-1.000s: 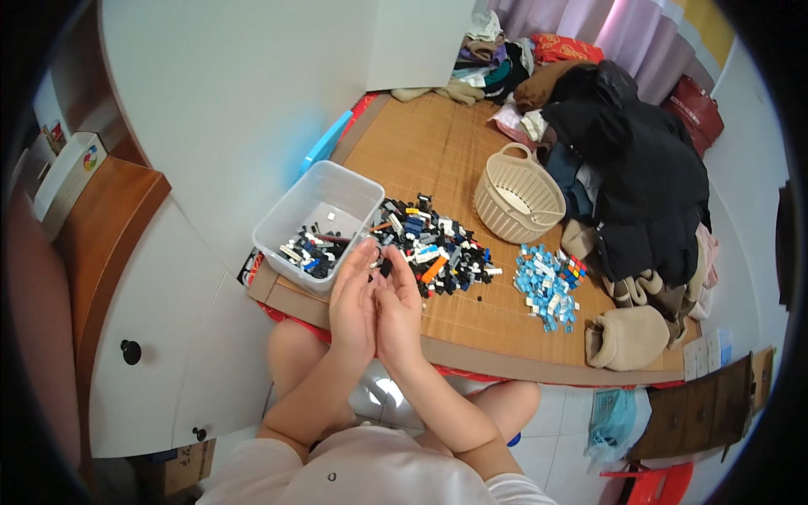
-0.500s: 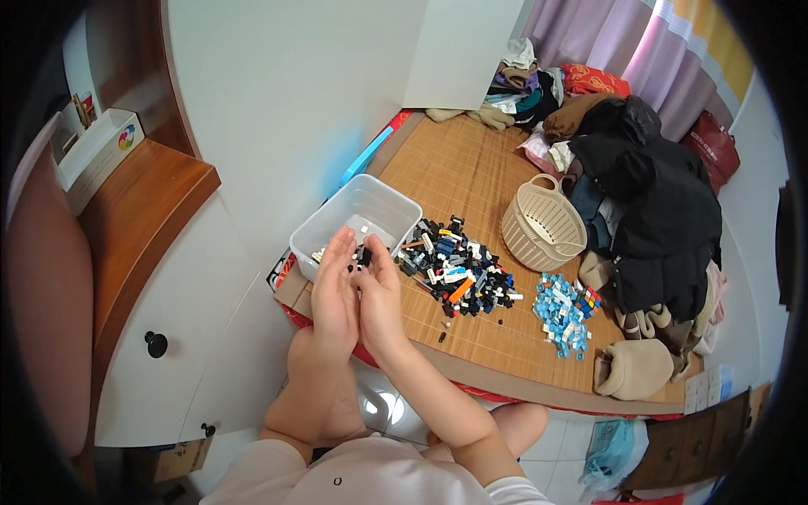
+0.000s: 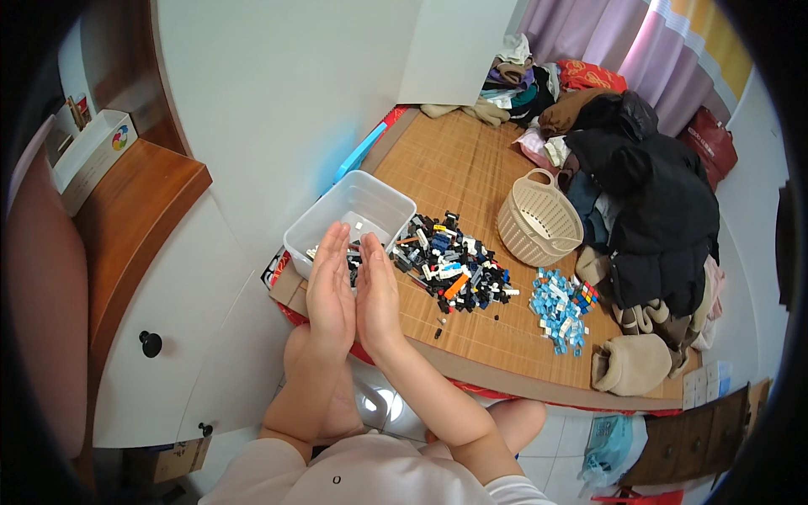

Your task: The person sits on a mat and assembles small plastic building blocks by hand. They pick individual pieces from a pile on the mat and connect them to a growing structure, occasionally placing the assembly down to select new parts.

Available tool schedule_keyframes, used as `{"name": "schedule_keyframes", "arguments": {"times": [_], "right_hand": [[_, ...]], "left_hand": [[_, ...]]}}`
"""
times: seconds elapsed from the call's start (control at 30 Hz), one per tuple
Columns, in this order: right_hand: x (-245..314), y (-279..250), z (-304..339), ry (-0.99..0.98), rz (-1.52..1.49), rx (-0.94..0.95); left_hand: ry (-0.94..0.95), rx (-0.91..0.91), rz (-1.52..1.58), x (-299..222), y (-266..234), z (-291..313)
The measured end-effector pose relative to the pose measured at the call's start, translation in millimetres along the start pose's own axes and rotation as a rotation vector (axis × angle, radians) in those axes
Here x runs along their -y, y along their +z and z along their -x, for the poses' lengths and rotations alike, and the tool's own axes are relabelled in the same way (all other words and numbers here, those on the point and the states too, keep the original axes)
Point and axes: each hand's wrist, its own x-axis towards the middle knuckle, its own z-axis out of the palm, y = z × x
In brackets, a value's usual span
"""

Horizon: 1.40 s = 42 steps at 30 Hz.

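Observation:
My left hand and my right hand are raised side by side over the near side of a clear plastic bin. Both have straight fingers and palms turned toward each other, a narrow gap between them. Nothing shows in either hand, though the inner palms are partly hidden. White and dark toy bricks lie in the bin, mostly covered by my hands. Right of the bin spreads a heap of loose building bricks, mainly black, white and grey, with an orange one.
A beige basket stands beyond a light-blue brick pile and a puzzle cube. Dark clothes are heaped at the right. Bricks and bin rest on a bamboo mat. A white cabinet flanks the left.
My hands have drawn slightly apart and straightened. The dark bricks seen between them earlier no longer show there. The whole view has shifted a little.

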Motion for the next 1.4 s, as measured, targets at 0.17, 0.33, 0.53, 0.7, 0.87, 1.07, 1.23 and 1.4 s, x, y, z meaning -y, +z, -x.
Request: {"name": "schedule_keyframes", "arguments": {"times": [0.17, 0.33, 0.53, 0.7, 0.87, 1.07, 1.23, 1.4], "right_hand": [[5.2, -8.7, 10.7, -0.065, -0.056, 0.008], [11.7, -43.3, 32.6, -0.126, -0.024, -0.076], [-2.8, -120.2, 79.9, 0.043, 0.112, -0.328], [-2.2, -142.5, 106.2, 0.19, 0.049, -0.412], [2.5, -144.9, 89.7, 0.209, -0.075, -0.44], [0.4, -159.9, 62.2, 0.131, -0.055, -0.46], [3.7, -178.8, 61.8, 0.033, 0.062, -0.459], [3.5, -182.6, 55.5, 0.017, 0.209, -0.462]], "left_hand": [[-0.069, 0.045, 0.034, 5.3, 14.0, 12.1], [-0.189, 0.14, 0.093, 35.2, 19.7, 30.2], [-0.565, 0.103, -0.067, 79.5, 5.3, 50.1], [-0.673, 0.072, -0.084, 105.5, -9.2, 62.8], [-0.688, 0.059, -0.03, 118.6, -9.8, 64.5], [-0.696, 0.079, -0.011, 124.8, -3.8, 60.5], [-0.696, 0.077, -0.04, 129.8, -3.4, 58.0], [-0.665, 0.068, -0.064, 141.6, 2.3, 53.4]]}}
